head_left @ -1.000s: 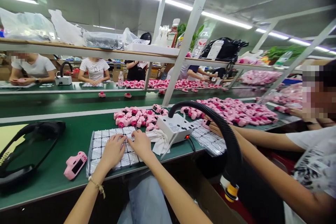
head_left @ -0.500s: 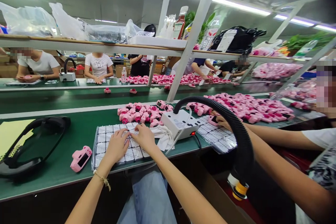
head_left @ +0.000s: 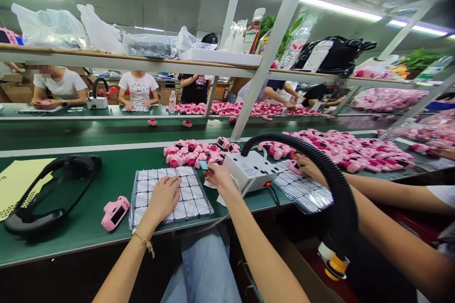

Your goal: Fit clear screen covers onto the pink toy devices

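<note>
My left hand (head_left: 164, 197) lies flat on a clear plastic tray (head_left: 169, 195) of several small grey square parts at the green table's near edge. To the right of the tray my right hand (head_left: 219, 177) pinches one small square part (head_left: 204, 164), held up just in front of a pile of pink toy cameras (head_left: 195, 151). A single pink toy camera (head_left: 115, 212) lies left of the tray. A white cloth (head_left: 215, 187) lies under my right hand, mostly hidden.
A white box (head_left: 249, 168) with a black hose (head_left: 325, 173) stands right of my hands. A co-worker's hands (head_left: 306, 166) rest on a second tray (head_left: 304, 191). A black tray (head_left: 50, 191) and yellow sheet (head_left: 14, 182) lie left. Shelf posts (head_left: 270, 52) rise beyond the belt.
My right hand has lifted off the tray and moved right with a small square part pinched in it. My left hand stays on the tray.
</note>
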Demonstrator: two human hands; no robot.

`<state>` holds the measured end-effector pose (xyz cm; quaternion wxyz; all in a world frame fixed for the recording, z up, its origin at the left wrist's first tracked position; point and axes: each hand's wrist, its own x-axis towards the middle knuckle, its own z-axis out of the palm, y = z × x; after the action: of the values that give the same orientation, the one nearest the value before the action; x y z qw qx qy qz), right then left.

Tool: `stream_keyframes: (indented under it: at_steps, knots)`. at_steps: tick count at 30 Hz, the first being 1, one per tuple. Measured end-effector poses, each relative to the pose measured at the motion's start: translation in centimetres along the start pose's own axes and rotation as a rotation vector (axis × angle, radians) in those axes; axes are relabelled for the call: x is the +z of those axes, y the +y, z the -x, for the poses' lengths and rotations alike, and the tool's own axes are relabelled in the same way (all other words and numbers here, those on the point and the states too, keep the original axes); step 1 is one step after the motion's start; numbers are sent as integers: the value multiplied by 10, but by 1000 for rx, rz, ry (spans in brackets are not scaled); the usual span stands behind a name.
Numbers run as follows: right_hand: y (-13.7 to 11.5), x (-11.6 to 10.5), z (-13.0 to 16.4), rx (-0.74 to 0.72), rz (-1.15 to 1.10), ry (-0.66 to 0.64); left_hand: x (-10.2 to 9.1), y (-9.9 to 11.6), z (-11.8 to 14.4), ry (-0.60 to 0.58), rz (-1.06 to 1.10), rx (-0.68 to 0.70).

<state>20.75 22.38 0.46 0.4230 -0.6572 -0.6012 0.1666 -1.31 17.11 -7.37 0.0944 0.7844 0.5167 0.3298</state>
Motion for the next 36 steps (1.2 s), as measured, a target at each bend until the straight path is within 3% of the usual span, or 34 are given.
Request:
stream_keyframes:
  at_steps: [4, 9, 12, 14, 17, 23, 25, 27, 30, 33, 36]
  knots:
    - [-2, -25, 30, -80, -146, 201, -15, 7, -3, 99, 197, -52]
    - [-26, -7, 129, -377, -213, 272, -38, 49, 34, 256, 474, -196]
    - [-34, 6, 183, -592, -224, 288, -44, 84, 73, 253, 990, -444]
    - [-33, 9, 209, -616, -231, 301, -44, 100, 96, 285, 1255, -645]
    - [-28, 8, 239, -512, -257, 250, -42, 112, 121, 296, 1343, -776]
    - [-15, 0, 274, -487, -329, 122, -37, 107, 154, 277, 1310, -678]
    - [-12, -7, 282, -355, -431, -36, -39, 102, 163, 280, 1225, -607]
    - [-9, -15, 289, -135, -612, -194, -42, 97, 173, 236, 1085, -523]
    - [-5, -21, 299, 176, -783, -293, -50, 95, 184, 113, 819, -394]
    - [-3, -22, 304, 327, -763, -349, -57, 98, 187, 58, 658, -235]
    - [-3, -27, 300, 430, -897, -516, -61, 105, 183, 62, 609, -102]
